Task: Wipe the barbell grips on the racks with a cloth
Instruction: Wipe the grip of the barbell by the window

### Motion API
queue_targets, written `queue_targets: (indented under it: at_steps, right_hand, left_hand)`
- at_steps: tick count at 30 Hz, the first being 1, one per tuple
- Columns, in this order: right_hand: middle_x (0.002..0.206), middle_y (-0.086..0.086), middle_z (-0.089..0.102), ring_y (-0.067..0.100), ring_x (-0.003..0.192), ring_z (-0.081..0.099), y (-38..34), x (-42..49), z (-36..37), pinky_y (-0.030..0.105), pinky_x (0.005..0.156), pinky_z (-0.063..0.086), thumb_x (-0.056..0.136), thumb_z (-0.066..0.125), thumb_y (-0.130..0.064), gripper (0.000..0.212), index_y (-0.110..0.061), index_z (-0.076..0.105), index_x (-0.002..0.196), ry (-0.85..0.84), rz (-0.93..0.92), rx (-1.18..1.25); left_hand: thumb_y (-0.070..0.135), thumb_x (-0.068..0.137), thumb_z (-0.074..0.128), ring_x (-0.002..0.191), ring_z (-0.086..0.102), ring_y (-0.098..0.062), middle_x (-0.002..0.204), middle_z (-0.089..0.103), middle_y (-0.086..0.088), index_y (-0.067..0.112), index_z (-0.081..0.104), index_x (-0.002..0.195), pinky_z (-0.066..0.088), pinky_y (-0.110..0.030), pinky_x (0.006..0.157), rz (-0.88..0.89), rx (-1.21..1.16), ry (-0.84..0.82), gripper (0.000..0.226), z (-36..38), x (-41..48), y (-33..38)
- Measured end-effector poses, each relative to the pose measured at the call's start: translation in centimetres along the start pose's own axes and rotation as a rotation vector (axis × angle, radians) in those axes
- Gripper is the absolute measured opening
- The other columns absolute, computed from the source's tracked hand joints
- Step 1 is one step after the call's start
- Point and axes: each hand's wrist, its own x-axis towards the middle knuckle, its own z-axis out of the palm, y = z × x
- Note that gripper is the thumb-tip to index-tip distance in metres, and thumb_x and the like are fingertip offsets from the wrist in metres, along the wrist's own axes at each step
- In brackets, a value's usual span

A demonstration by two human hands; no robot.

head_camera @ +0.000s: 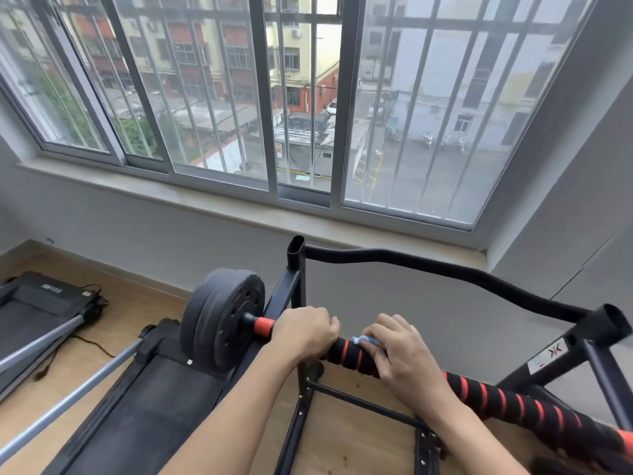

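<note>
Both hands sit on the bar (356, 356), side by side. My left hand (305, 332) curls over the top of the bar and grips it, close to the orange end (263, 325). Its fingertips go round the far side, so they are hidden. My right hand (399, 354) presses a cloth (368, 340) onto the black and orange grip, fingers bent over it. Only a small pale blue bit of the cloth peeks out by the fingers; the rest is under the hand, so its shape is hard to tell.

The bar lies across a black rack (298, 279). The spot where the bar meets the rack on the left is hidden behind the left hand. A black weight (219, 317) sits on the left end of the bar. The right end of the bar runs off the corner, so no weight shows there. The grip there looks blurry.

A treadmill (144, 399) lies under the weight, cut off at the bottom. Another one (41, 303) is at the left edge. A big window (301, 97) with bars is behind the rack
</note>
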Motion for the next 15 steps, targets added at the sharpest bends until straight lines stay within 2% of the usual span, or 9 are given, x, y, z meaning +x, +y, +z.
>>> queue_targets:
  at_steps: [2, 5, 9, 11, 12, 15]
  right_hand:
    - [0.088, -0.019, 0.049, 0.008, 0.086, 0.046, 0.1, -0.1, -0.1, 0.031, 0.078, 0.045, 0.1, 0.058, -0.036, 0.011, -0.031, 0.064, 0.092, -0.004, -0.008, -0.003]
    - [0.09, -0.02, 0.048, 0.007, 0.088, 0.046, 0.2, 0.1, -0.1, 0.029, 0.081, 0.045, 0.101, 0.055, -0.036, 0.011, -0.032, 0.062, 0.095, -0.02, -0.015, -0.006]
    - [0.091, -0.019, 0.048, 0.009, 0.089, 0.044, 0.2, 0.3, -0.3, 0.03, 0.082, 0.046, 0.102, 0.055, -0.033, 0.01, -0.031, 0.063, 0.096, -0.035, -0.022, 0.038]
    - [0.089, -0.018, 0.048, 0.01, 0.089, 0.044, 0.1, 0.4, -0.4, 0.031, 0.081, 0.046, 0.102, 0.056, -0.033, 0.01, -0.031, 0.063, 0.095, -0.029, -0.03, 0.051]
    - [0.089, -0.018, 0.048, 0.011, 0.088, 0.044, 0.1, 0.5, -0.4, 0.031, 0.081, 0.046, 0.102, 0.056, -0.032, 0.011, -0.03, 0.064, 0.095, -0.028, -0.035, 0.045]
    - [0.089, -0.017, 0.048, 0.012, 0.088, 0.044, 0.3, 0.7, -0.5, 0.032, 0.08, 0.045, 0.102, 0.055, -0.031, 0.011, -0.029, 0.063, 0.094, -0.029, -0.046, 0.03]
  left_hand:
    - [0.043, 0.106, 0.038, 0.075, 0.065, -0.026, 0.084, 0.072, -0.004, 0.02, 0.062, 0.078, 0.05, -0.037, 0.071, -0.1, -0.118, 0.233, 0.044, 0.9, -0.8, 0.8]
    - [0.037, 0.104, 0.04, 0.063, 0.058, -0.023, 0.066, 0.065, 0.003, 0.022, 0.063, 0.067, 0.047, -0.039, 0.063, -0.02, -0.052, 0.408, 0.046, 3.9, -2.3, 2.3]
    - [0.035, 0.101, 0.018, 0.063, 0.064, -0.03, 0.07, 0.069, -0.006, 0.019, 0.077, 0.091, 0.036, -0.036, 0.056, 0.008, 0.122, 0.313, 0.062, 4.9, -0.8, 1.4]
    - [0.034, 0.098, 0.007, 0.074, 0.068, -0.034, 0.084, 0.073, -0.007, 0.017, 0.075, 0.106, 0.034, -0.036, 0.058, 0.08, 0.195, 0.297, 0.071, 4.4, -0.2, 1.1]
    - [0.033, 0.098, 0.008, 0.081, 0.068, -0.034, 0.091, 0.073, -0.007, 0.018, 0.07, 0.106, 0.034, -0.036, 0.06, 0.111, 0.195, 0.276, 0.065, 4.0, -0.1, 1.1]
    - [0.034, 0.104, 0.03, 0.092, 0.066, -0.031, 0.105, 0.07, -0.006, 0.021, 0.052, 0.093, 0.039, -0.037, 0.067, 0.123, 0.118, 0.094, 0.028, 2.3, 1.6, 1.2]
